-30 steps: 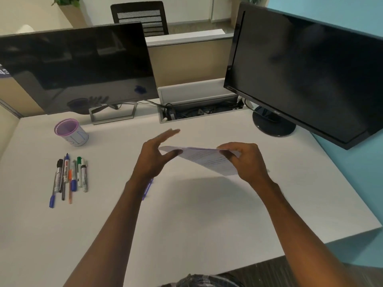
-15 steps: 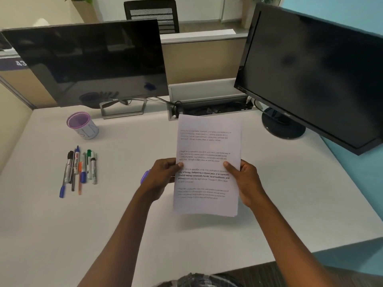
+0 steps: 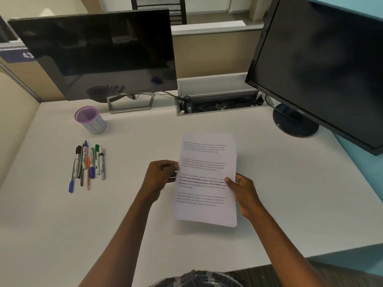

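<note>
Holding of a printed paper (image 3: 207, 156) by both hands is recorded, in front of the cable box (image 3: 217, 88) and on the person's side of it, apparently raised a little off the table (image 3: 290, 193), since a shadow is cast beneath its lower edge. Left hand (image 3: 160, 176): fingers (image 3: 172, 165) curled and pinching the paper's left edge about halfway down. Right hand (image 3: 241, 188): thumb laid on the printed face at the right edge, the remaining fingers hidden behind, so the edge is judged to be gripped between them. Step in hand, as judged: the paper is being presented upright for reading or checking. Next move, as judged: either a lowering flat onto the table in front of the cable box, or a release by one hand so that a pen may be fetched; in the latter case the limp paper would have to be steadied by the other hand. Description of item: white, portrait format, four short blocks of small black type, the third partly in bold; flat and uncreased; a doubled edge at the lower right corner suggests more than one sheet, count not determinable. Also noted: pens and markers (image 3: 89, 162) in a row, left of the cable box and nearer the person; a purple-rimmed cup (image 3: 91, 120) left of the cable box.
</note>
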{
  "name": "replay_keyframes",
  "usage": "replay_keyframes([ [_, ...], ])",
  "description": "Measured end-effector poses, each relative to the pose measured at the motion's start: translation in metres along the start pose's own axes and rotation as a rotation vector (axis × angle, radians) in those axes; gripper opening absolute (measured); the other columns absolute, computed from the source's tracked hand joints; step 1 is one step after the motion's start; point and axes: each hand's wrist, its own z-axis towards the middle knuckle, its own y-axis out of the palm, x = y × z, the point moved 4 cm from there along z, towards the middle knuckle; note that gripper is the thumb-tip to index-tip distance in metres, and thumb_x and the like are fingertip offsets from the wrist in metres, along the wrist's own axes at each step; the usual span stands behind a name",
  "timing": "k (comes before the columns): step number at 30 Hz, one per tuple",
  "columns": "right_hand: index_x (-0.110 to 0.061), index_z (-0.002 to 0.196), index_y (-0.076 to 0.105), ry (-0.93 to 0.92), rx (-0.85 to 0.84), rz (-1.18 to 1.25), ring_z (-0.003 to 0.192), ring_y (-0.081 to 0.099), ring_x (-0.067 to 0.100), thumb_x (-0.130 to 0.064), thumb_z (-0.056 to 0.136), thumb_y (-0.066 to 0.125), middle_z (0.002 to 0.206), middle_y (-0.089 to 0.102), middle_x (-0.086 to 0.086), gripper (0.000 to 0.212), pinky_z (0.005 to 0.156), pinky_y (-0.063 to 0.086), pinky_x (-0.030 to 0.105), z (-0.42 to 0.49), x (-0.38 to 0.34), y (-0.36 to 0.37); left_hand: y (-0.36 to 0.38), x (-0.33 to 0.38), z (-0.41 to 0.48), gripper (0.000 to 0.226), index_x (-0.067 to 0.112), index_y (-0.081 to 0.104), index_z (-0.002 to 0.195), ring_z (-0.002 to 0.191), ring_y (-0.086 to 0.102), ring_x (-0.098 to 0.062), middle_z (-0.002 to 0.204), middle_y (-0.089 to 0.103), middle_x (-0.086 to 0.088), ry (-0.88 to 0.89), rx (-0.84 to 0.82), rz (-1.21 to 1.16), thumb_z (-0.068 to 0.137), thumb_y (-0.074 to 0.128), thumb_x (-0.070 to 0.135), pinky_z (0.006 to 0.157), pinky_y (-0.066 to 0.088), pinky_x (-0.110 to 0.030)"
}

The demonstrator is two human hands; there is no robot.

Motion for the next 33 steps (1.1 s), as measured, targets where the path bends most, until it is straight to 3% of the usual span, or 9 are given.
replay_keyframes([
  [2, -0.015, 0.120, 0.071, 0.020, 0.014, -0.012, 0.099, 0.075, 0.026, -0.014, 0.098, 0.066, 0.110, 0.078, 0.004, 0.022, 0.087, 0.062, 0.046, 0.002, 0.009, 0.000, -0.017, 0.003, 0.002, 0.015, 0.006, 0.076, 0.099, 0.088, 0.079, -0.029, 0.093, 0.081, -0.009, 0.036, 0.148, 0.053, 0.096, 0.062, 0.001, 0.079, 0.064, -0.038],
  [5, -0.014, 0.118, 0.072, 0.040, 0.042, -0.034, 0.098, 0.075, 0.027, -0.014, 0.098, 0.066, 0.109, 0.078, 0.005, 0.021, 0.088, 0.061, 0.046, 0.005, 0.022, -0.001, -0.046, 0.008, 0.005, 0.016, 0.016, 0.078, 0.103, 0.091, 0.076, -0.019, 0.101, 0.080, 0.001, 0.127, 0.317, 0.350, 0.095, 0.066, 0.010, 0.081, 0.060, -0.032],
  [7, -0.013, 0.118, 0.072, 0.052, 0.056, -0.048, 0.097, 0.076, 0.027, -0.013, 0.098, 0.066, 0.108, 0.078, 0.005, 0.021, 0.088, 0.061, 0.045, 0.006, 0.029, 0.000, -0.059, 0.003, 0.011, 0.021, 0.010, 0.077, 0.114, 0.099, 0.073, -0.020, 0.113, 0.078, -0.003, 0.138, 0.333, 0.506, 0.095, 0.070, 0.016, 0.087, 0.055, -0.031],
  [10, -0.012, 0.118, 0.071, 0.068, 0.070, -0.063, 0.096, 0.076, 0.026, -0.013, 0.098, 0.067, 0.108, 0.078, 0.006, 0.021, 0.085, 0.062, 0.041, 0.008, 0.038, 0.002, -0.072, -0.013, 0.019, 0.030, 0.010, 0.074, 0.120, 0.100, 0.070, -0.021, 0.122, 0.074, -0.007, 0.042, 0.322, 0.587, 0.093, 0.075, 0.023, 0.082, 0.046, -0.026],
  [14, -0.012, 0.119, 0.071, 0.090, 0.080, -0.070, 0.097, 0.075, 0.026, -0.013, 0.097, 0.067, 0.107, 0.078, 0.005, 0.022, 0.085, 0.062, 0.042, 0.009, 0.049, 0.005, -0.075, -0.028, 0.025, 0.037, 0.007, 0.073, 0.125, 0.112, 0.068, -0.028, 0.125, 0.072, -0.011, -0.022, 0.268, 0.653, 0.093, 0.076, 0.027, 0.090, 0.048, -0.029],
  [19, -0.012, 0.115, 0.072, 0.074, 0.102, -0.156, 0.093, 0.077, 0.024, -0.010, 0.098, 0.065, 0.105, 0.079, 0.004, 0.018, 0.086, 0.062, 0.042, 0.012, 0.055, 0.008, -0.069, -0.031, 0.028, 0.019, 0.008, 0.081, 0.101, 0.085, 0.070, -0.031, 0.095, 0.079, -0.009, -0.002, 0.222, 0.717, 0.093, 0.071, 0.022, 0.066, 0.043, -0.029],
  [24, -0.018, 0.110, 0.074, 0.026, 0.109, -0.244, 0.086, 0.077, 0.015, -0.010, 0.099, 0.064, 0.101, 0.080, -0.001, 0.017, 0.080, 0.063, 0.035, 0.015, 0.052, 0.013, -0.068, -0.034, 0.026, 0.019, 0.008, 0.080, 0.094, 0.068, 0.064, -0.021, 0.087, 0.078, -0.008, -0.008, 0.257, 0.719, 0.095, 0.071, 0.025, 0.059, 0.042, -0.025],
  [29, -0.019, 0.108, 0.074, 0.036, 0.083, -0.206, 0.093, 0.077, 0.022, -0.012, 0.098, 0.066, 0.101, 0.080, -0.001, 0.014, 0.085, 0.062, 0.042, 0.022, 0.045, 0.021, -0.069, -0.038, 0.023, 0.019, 0.012, 0.076, 0.084, 0.059, 0.060, -0.017, 0.073, 0.071, -0.002, -0.052, 0.308, 0.697, 0.092, 0.070, 0.028, 0.051, 0.038, -0.021],
  [33, -0.016, 0.116, 0.072, 0.056, 0.034, -0.156, 0.099, 0.076, 0.027, -0.014, 0.098, 0.067, 0.109, 0.079, 0.003, 0.020, 0.089, 0.061, 0.046, 0.030, 0.040, 0.032, -0.072, -0.040, 0.021, 0.021, 0.009, 0.075, 0.087, 0.062, 0.059, -0.018, 0.079, 0.072, -0.006, -0.101, 0.364, 0.657, 0.090, 0.070, 0.030, 0.054, 0.040, -0.025],
])
